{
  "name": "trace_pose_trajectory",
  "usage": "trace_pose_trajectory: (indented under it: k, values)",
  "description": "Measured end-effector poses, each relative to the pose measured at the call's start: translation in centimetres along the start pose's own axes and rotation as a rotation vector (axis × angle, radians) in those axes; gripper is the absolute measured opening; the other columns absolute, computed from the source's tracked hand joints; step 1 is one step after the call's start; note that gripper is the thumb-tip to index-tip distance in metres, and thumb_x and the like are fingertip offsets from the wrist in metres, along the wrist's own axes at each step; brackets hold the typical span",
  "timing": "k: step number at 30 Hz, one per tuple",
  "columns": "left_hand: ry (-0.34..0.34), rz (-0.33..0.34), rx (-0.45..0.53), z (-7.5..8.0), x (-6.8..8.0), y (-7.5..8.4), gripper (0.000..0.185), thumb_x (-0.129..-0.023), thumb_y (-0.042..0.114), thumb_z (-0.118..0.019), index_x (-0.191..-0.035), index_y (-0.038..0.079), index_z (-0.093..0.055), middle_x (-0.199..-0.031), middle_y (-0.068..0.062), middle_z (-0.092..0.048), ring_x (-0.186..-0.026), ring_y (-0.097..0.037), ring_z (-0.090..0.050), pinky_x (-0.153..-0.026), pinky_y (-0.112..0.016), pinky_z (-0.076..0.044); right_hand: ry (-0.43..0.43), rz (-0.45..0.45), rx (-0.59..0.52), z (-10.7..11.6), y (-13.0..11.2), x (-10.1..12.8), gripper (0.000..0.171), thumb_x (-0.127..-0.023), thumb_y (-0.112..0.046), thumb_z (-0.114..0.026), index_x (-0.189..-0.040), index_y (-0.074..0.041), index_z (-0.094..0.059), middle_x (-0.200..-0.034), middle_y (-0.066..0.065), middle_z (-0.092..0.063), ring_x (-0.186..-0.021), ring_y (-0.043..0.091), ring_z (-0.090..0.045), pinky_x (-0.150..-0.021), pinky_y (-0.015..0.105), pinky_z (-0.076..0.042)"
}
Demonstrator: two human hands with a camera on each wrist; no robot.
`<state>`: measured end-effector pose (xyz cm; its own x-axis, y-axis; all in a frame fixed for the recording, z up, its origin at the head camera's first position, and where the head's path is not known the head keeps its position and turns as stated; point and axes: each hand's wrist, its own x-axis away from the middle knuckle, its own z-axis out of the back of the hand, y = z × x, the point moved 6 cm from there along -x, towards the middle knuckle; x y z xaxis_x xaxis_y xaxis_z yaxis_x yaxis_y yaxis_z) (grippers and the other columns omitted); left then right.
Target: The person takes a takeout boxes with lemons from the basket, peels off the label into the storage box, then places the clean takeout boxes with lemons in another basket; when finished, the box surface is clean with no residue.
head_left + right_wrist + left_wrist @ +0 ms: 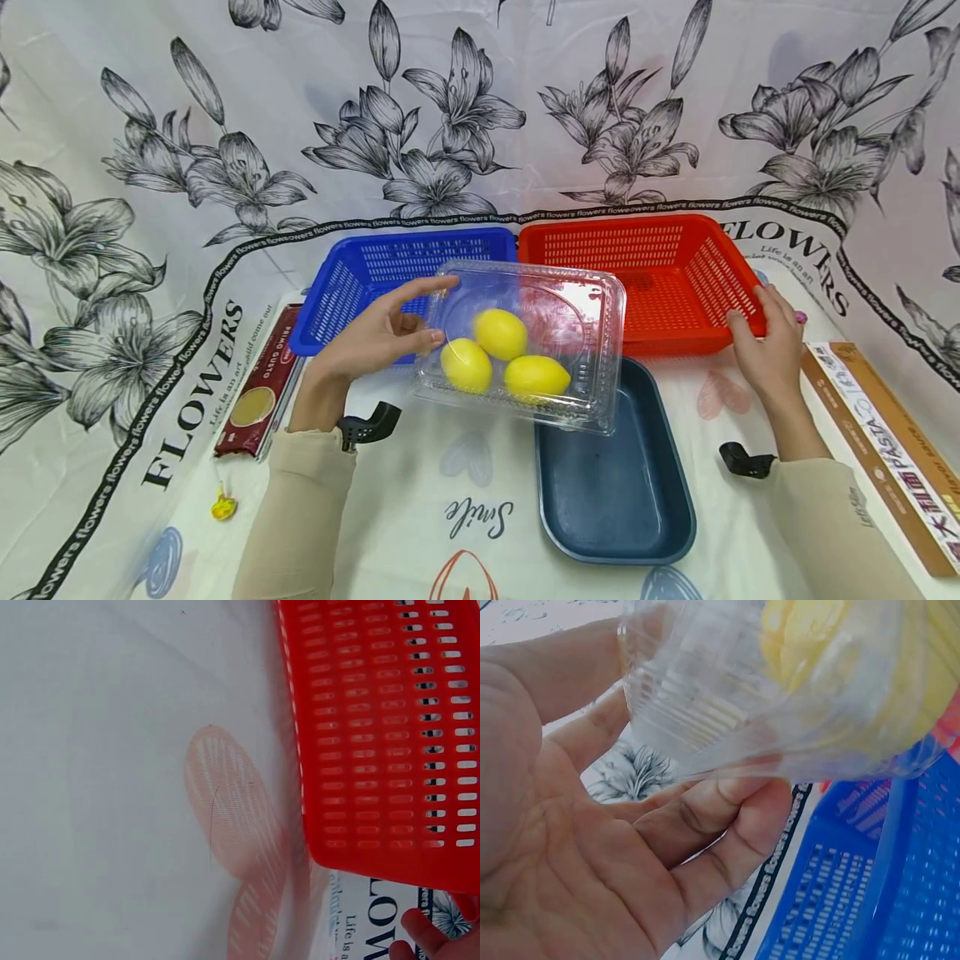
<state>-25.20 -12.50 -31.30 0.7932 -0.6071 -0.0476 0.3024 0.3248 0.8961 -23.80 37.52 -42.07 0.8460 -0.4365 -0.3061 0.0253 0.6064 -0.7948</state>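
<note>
My left hand (382, 329) grips a clear plastic clamshell box (592, 333) by its left end, with thumb and fingers around the edge. Three yellow lemons (501, 335) show through the plastic, bunched near its middle. The box is held up and tilted, overlapping both baskets and a dark blue tray (615, 492) in the head view. In the left wrist view, curled fingers press the wall of the box (697, 727). At the right front corner of a red basket (645, 340), my right hand (772, 354) holds the rim, thumb on the inner side.
A blue basket (330, 308) stands left of the red one, against the flower-print cloth. Dark red pasta packs (262, 383) lie at left, near a small yellow wrapped candy (223, 505). Long brown pasta boxes (885, 450) lie at right.
</note>
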Motion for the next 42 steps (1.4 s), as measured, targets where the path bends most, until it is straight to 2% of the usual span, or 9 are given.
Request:
trace_pose_trajectory:
  k: [9, 13, 16, 20, 25, 30, 37, 38, 42]
  values:
    - [0.033, -0.02, 0.025, -0.7, -3.3, 0.2, 0.066, -0.098, 0.01, -0.067, -0.156, 0.026, -0.04, -0.162, 0.006, -0.037, -0.063, -0.024, -0.058, -0.066, -0.029, -0.053, 0.009, 0.0, -0.023, 0.0, -0.1, 0.0, 0.058, -0.1, -0.025, -0.053, -0.155, -0.01, -0.043, -0.167, 0.006, -0.033, -0.155, 0.031, -0.026, -0.124, 0.058, -0.015]
    - [0.054, -0.023, 0.039, -1.0, -4.6, 0.2, 0.066, -0.098, 0.011, -0.067, -0.156, 0.029, -0.041, -0.163, 0.008, -0.037, -0.056, -0.021, -0.048, -0.067, -0.032, -0.05, 0.008, -0.018, -0.041, -0.1, 0.0, 0.0, 0.057, -0.1, -0.024, -0.052, -0.156, -0.011, -0.042, -0.167, 0.005, -0.032, -0.156, 0.029, -0.026, -0.127, 0.053, -0.014]
    - [0.08, -0.008, 0.047, -1.2, -5.6, 0.0, 0.065, -0.098, 0.012, -0.067, -0.155, 0.033, -0.042, -0.164, 0.011, -0.034, -0.053, -0.017, -0.037, -0.062, -0.03, -0.044, 0.007, -0.026, -0.045, -0.1, 0.1, 0.0, 0.057, -0.101, -0.023, -0.051, -0.156, -0.011, -0.042, -0.168, 0.005, -0.031, -0.156, 0.029, -0.025, -0.128, 0.052, -0.014]
    - [0.099, 0.004, 0.045, -1.6, -6.7, -0.1, 0.064, -0.099, 0.016, -0.068, -0.154, 0.035, -0.042, -0.164, 0.013, -0.031, -0.053, -0.015, -0.035, -0.057, -0.029, -0.038, 0.014, -0.031, -0.045, -0.1, 0.0, 0.0, 0.057, -0.101, -0.024, -0.05, -0.156, -0.011, -0.042, -0.167, 0.005, -0.032, -0.156, 0.029, -0.025, -0.128, 0.052, -0.014]
    - [0.1, -0.01, 0.034, -1.9, -8.1, 0.2, 0.063, -0.099, 0.019, -0.067, -0.154, 0.035, -0.043, -0.162, 0.013, -0.035, -0.055, -0.017, -0.038, -0.062, -0.031, -0.041, 0.022, -0.035, -0.045, -0.1, 0.0, 0.0, 0.057, -0.1, -0.024, -0.05, -0.156, -0.012, -0.043, -0.167, 0.004, -0.032, -0.156, 0.029, -0.025, -0.127, 0.052, -0.014]
    - [0.112, -0.02, 0.042, -2.1, -9.4, 0.2, 0.061, -0.099, 0.021, -0.067, -0.153, 0.037, -0.043, -0.164, 0.015, -0.032, -0.064, -0.029, -0.053, -0.072, -0.037, -0.048, 0.027, -0.032, -0.043, -0.1, 0.1, 0.0, 0.057, -0.1, -0.025, -0.05, -0.155, -0.012, -0.044, -0.167, 0.004, -0.033, -0.156, 0.029, -0.026, -0.127, 0.053, -0.015]
    - [0.143, -0.042, 0.056, -2.7, -11.7, 0.3, 0.06, -0.099, 0.02, -0.068, -0.152, 0.037, -0.046, -0.16, 0.012, -0.039, -0.066, -0.023, -0.055, -0.07, -0.033, -0.051, 0.025, -0.032, -0.04, -0.2, 0.1, 0.1, 0.057, -0.1, -0.024, -0.049, -0.156, -0.012, -0.043, -0.167, 0.005, -0.032, -0.156, 0.03, -0.025, -0.126, 0.055, -0.014]
    - [0.147, -0.044, 0.053, -2.8, -12.1, 0.3, 0.06, -0.099, 0.021, -0.068, -0.152, 0.037, -0.046, -0.159, 0.011, -0.041, -0.069, -0.022, -0.058, -0.071, -0.033, -0.053, 0.024, -0.034, -0.04, -0.2, 0.1, 0.1, 0.057, -0.1, -0.024, -0.049, -0.156, -0.012, -0.042, -0.167, 0.004, -0.032, -0.156, 0.03, -0.025, -0.126, 0.055, -0.014]
    - [0.148, -0.056, 0.059, -3.2, -13.6, 0.5, 0.06, -0.099, 0.021, -0.068, -0.153, 0.032, -0.045, -0.158, 0.008, -0.043, -0.08, -0.03, -0.067, -0.076, -0.035, -0.055, 0.029, -0.036, -0.043, -0.3, 0.1, 0.1, 0.057, -0.1, -0.024, -0.049, -0.156, -0.012, -0.043, -0.167, 0.004, -0.033, -0.156, 0.029, -0.026, -0.126, 0.055, -0.015]
